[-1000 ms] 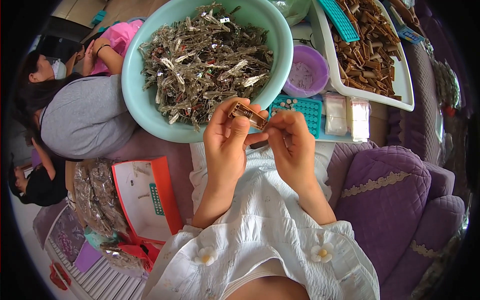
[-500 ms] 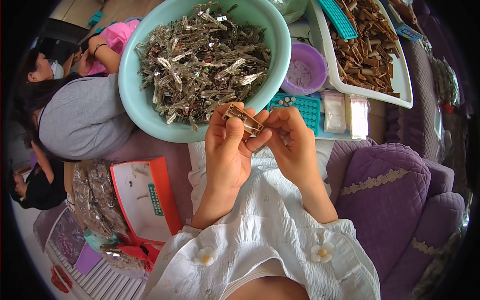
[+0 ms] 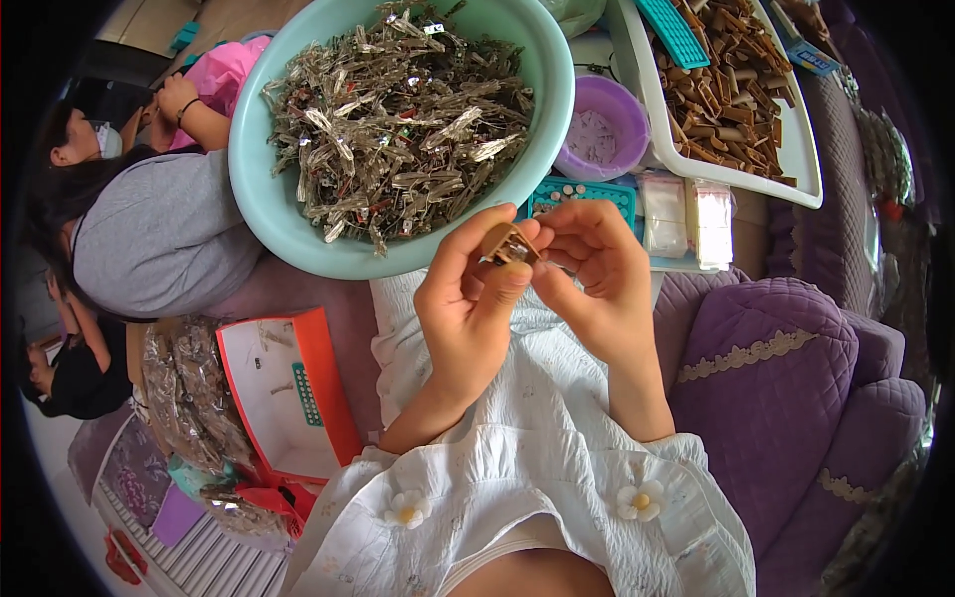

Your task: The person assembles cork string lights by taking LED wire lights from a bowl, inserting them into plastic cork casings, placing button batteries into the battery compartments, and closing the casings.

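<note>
A small brown plastic casing (image 3: 508,242) is held above my lap, tilted so that its hollow inside partly shows. My left hand (image 3: 468,315) grips it between thumb and fingers. At the casing's right end, the thumb and curled fingers of my right hand (image 3: 604,284) close in on it; anything small between them is hidden. Just beyond my hands sits a teal tray (image 3: 622,199) of small round pockets, with several silvery button-like pieces in it. A large pale-green basin (image 3: 261,224) heaped with clear plastic strips and small electronic parts (image 3: 398,129) stands at the far left.
A white bin (image 3: 811,179) of brown casings (image 3: 731,104) stands far right, beside a purple bowl (image 3: 637,129) of small white pieces. Clear bags (image 3: 665,217) lie nearby. An orange-and-white box (image 3: 333,398) sits left; a purple quilted sofa (image 3: 766,368) right. Two other people are at the left.
The brown casing has turned from lying lengthwise to a more end-on tilt. My right hand has shifted slightly right, with its fingers now at the casing's end.
</note>
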Tool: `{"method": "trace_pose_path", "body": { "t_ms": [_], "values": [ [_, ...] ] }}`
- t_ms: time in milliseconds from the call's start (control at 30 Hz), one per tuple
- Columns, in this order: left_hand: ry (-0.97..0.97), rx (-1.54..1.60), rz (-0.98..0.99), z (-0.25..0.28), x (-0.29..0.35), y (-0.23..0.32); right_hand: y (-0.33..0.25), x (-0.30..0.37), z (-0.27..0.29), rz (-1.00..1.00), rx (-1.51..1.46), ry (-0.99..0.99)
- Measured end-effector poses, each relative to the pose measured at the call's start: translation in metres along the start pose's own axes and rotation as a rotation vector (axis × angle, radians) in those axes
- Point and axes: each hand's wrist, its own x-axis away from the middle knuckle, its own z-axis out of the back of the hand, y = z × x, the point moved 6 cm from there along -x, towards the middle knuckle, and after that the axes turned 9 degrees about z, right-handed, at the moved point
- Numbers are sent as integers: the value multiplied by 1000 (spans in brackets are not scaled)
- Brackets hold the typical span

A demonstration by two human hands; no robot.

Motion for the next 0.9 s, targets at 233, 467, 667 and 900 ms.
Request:
{"method": "trace_pose_path", "body": {
  "t_ms": [233,467,667,900],
  "values": [
    [50,-195,25,-3,-4,-19,7,-14,14,-36,349,-103],
    [-6,55,240,7,-15,-36,39,-4,96,-103,616,14],
    [-58,59,327,12,-15,-43,60,15,89,38,1001,-110],
    [-129,140,455,7,-12,-50,75,15,87,55,1079,-177]
  ]
}}
